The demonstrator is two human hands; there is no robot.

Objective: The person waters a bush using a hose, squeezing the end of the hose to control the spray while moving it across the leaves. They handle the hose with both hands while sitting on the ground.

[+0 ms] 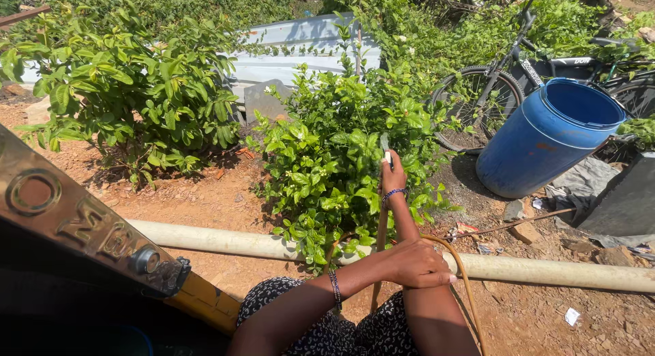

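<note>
My right hand reaches up into a leafy green shrub, fingers pinched on a small white flower bud at a stem tip. A beaded bracelet circles that wrist. My left hand lies across my right forearm with its fingers draped over it and holds nothing. The left wrist also wears a bracelet. My lap, in dark spotted fabric, shows at the bottom.
A pale long pipe lies across the dirt in front of me, and a thin tan hose loops by my arm. A tilted blue barrel and a bicycle stand right. A second bush grows left, a vehicle's metal edge near left.
</note>
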